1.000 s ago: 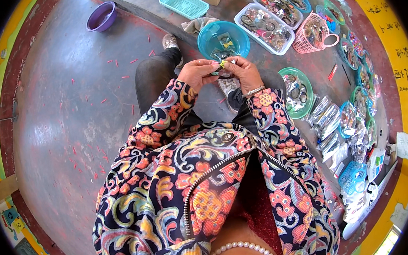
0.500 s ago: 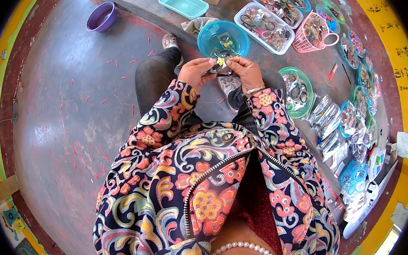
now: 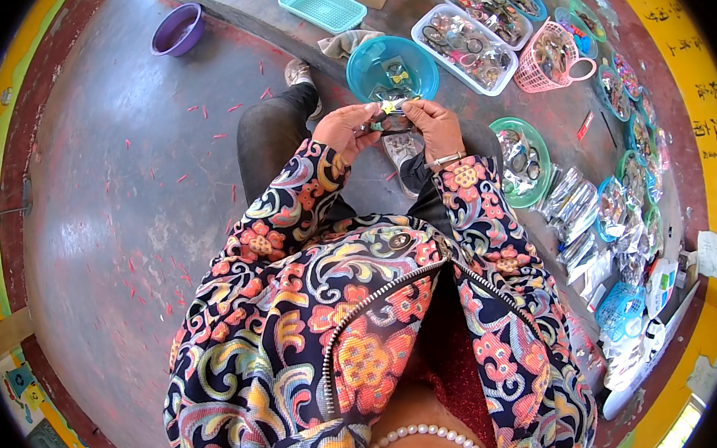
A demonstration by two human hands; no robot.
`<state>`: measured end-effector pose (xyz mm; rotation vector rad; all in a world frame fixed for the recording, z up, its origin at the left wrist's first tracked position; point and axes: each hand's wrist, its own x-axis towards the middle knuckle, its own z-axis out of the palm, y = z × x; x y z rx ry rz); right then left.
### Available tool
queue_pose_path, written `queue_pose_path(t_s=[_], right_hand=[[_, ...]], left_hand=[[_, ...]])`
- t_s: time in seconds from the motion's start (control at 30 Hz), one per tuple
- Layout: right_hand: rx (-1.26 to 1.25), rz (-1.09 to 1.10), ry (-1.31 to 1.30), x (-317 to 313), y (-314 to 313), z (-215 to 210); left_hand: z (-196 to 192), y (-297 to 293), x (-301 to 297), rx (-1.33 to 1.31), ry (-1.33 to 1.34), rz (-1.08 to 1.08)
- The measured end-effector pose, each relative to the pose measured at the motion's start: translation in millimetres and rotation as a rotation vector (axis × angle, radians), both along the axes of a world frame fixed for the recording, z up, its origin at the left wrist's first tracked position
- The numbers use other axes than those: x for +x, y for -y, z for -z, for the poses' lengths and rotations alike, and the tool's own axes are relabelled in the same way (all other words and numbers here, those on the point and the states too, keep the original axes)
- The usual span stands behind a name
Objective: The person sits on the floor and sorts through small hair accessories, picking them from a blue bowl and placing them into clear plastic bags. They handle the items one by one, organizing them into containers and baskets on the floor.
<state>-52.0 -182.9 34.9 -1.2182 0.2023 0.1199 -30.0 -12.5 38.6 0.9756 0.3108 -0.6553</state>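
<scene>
My left hand [image 3: 349, 130] and my right hand [image 3: 435, 125] meet above my knees, fingers closed in pinches. Between them they hold a dark hair tie with a small yellow bow [image 3: 388, 107]; shiny clear plastic seems to lie about it, partly hidden by my fingers. Just beyond my hands, a round blue basin [image 3: 355, 73] stands on the floor. Inside it lies a clear packet with a yellow-bow hair tie [image 3: 398, 74]. To the right of my right hand is a green round tray [image 3: 544, 159] with bagged dark hair ties.
Two white trays [image 3: 482, 88] of hair ties and a pink basket [image 3: 537, 85] stand at far right. Clear plastic packets [image 3: 576, 207] pile up on the right. A purple basin [image 3: 161, 44] and a teal basket [image 3: 312, 13] lie far off. Red scraps dot the floor.
My right fingers have shifted slightly up and in on the plastic, which now stretches bright between the hands. The bow has turned a little. My left hand has barely moved.
</scene>
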Motion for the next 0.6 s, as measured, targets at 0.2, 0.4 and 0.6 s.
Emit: queue_pose_path(t_s=[0.2,0.4,0.6], right_hand=[[-0.064,-0.072,-0.083,2,3,6],[-0.007,-0.123,-0.041,4,5,11],[0.005,-0.112,-0.012,3,4,12]], left_hand=[[-3,-3,0,-0.017,0.048,-0.120],[-3,-5,2,-0.069,0.026,-0.086],[4,-5,2,-0.070,0.008,-0.157]])
